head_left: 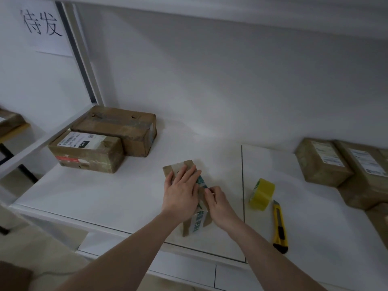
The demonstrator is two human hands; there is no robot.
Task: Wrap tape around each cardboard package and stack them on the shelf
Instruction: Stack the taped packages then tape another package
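A small cardboard package [194, 224] with green-printed tape lies on the white shelf surface [117, 192] in front of me. My left hand [181, 189] lies flat on its top with straight fingers. Against the package's right edge, my right hand [218, 201] has its fingertips curled and pinching at the tape there. A yellow tape roll [261, 194] stands on edge to the right, apart from both hands. Two taped cardboard packages [87, 152] [119, 128] sit side by side at the back left.
A yellow utility knife [279, 226] lies just below the tape roll. More labelled packages [323, 161] are stacked at the right edge. A paper sign [45, 26] hangs on the wall at upper left. A white upright post [84, 55] borders the shelf on the left.
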